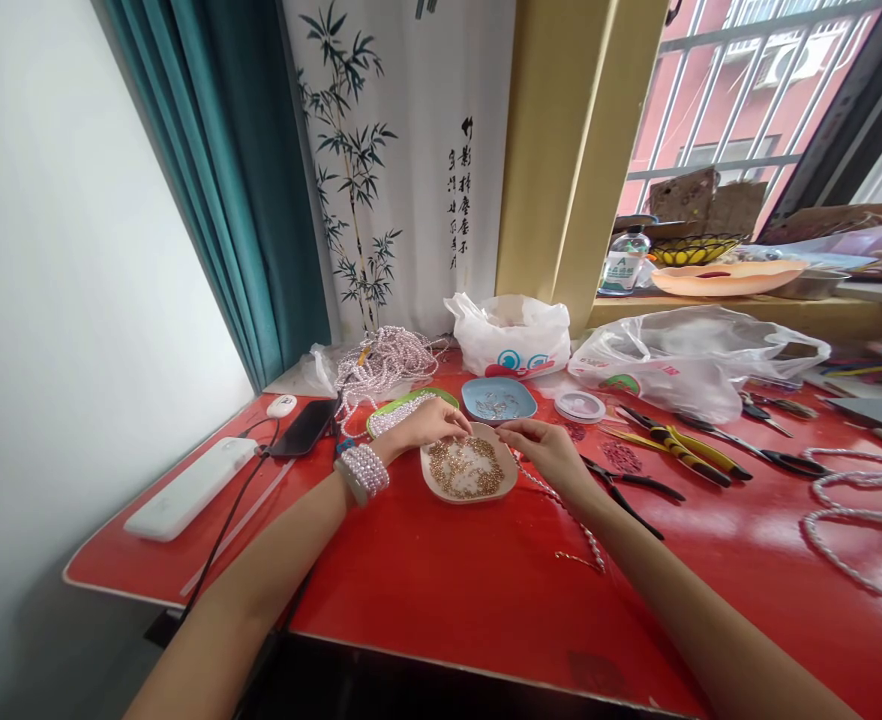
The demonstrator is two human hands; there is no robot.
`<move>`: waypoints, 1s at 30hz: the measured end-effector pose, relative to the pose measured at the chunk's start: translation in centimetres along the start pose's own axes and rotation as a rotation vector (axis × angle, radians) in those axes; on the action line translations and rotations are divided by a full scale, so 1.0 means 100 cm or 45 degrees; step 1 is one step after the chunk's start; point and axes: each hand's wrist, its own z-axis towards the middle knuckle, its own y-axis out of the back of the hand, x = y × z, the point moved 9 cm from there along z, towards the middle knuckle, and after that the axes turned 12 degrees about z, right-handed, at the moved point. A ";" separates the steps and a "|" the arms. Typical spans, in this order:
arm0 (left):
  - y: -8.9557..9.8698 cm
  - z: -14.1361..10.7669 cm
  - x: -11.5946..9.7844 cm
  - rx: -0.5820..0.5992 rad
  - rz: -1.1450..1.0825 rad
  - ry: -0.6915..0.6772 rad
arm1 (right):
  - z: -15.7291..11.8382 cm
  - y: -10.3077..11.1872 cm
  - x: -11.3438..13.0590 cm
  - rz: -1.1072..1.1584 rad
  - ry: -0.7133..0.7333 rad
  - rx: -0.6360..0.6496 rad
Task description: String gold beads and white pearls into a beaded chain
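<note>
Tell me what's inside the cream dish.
Small gold beads lie spread in the cream dish, with bare bottom showing between. Whatever is under the beads, or behind the left hand at the far-left rim, is hidden.

Both arms bare, coming in from the lower corners and converging near centre. Left arm runs up and to the right, left wrist slightly bent, left hand back-up with fingers curled forward and down, tips bunched toward the right. Right arm angles up and to the left, right hand mirrors it: index reaching left, thumb close under it, other fingers folded in. Hands level, fingertips near each other, not touching. Tip contact within each hand too small to call.
</note>
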 end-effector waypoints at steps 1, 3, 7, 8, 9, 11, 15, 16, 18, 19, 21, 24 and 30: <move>0.001 0.000 -0.001 -0.015 -0.018 0.001 | 0.000 0.000 0.001 0.004 0.005 -0.002; 0.003 0.000 -0.007 -0.047 -0.067 -0.002 | -0.001 0.002 0.006 0.013 0.019 -0.011; 0.002 -0.006 -0.035 -0.054 -0.228 -0.043 | -0.002 0.008 0.024 0.028 0.063 -0.054; 0.000 -0.008 -0.045 -0.048 -0.269 -0.065 | -0.002 0.009 0.029 0.030 0.081 -0.065; -0.002 -0.010 -0.055 -0.039 -0.307 -0.086 | -0.002 0.010 0.035 0.031 0.101 -0.077; -0.009 -0.014 -0.077 0.022 -0.488 -0.172 | -0.003 0.011 0.049 0.022 0.149 -0.100; -0.012 -0.017 -0.092 -0.022 -0.769 -0.138 | -0.008 0.008 0.074 -0.001 0.209 -0.098; -0.012 -0.018 -0.094 -0.036 -0.816 -0.127 | -0.008 0.006 0.078 0.024 0.204 -0.062; -0.012 -0.020 -0.096 -0.032 -0.912 -0.122 | -0.009 0.004 0.082 0.182 0.154 0.005; -0.013 -0.021 -0.098 -0.018 -0.953 -0.120 | -0.009 0.004 0.083 0.274 0.128 0.036; -0.014 -0.022 -0.100 0.015 -1.002 -0.089 | -0.008 0.006 0.080 0.437 0.068 0.085; -0.019 -0.024 -0.101 0.094 -0.993 -0.028 | -0.008 0.012 0.070 0.547 -0.035 0.113; -0.027 -0.023 -0.102 0.234 -0.867 0.005 | -0.014 0.030 0.056 0.600 -0.197 0.068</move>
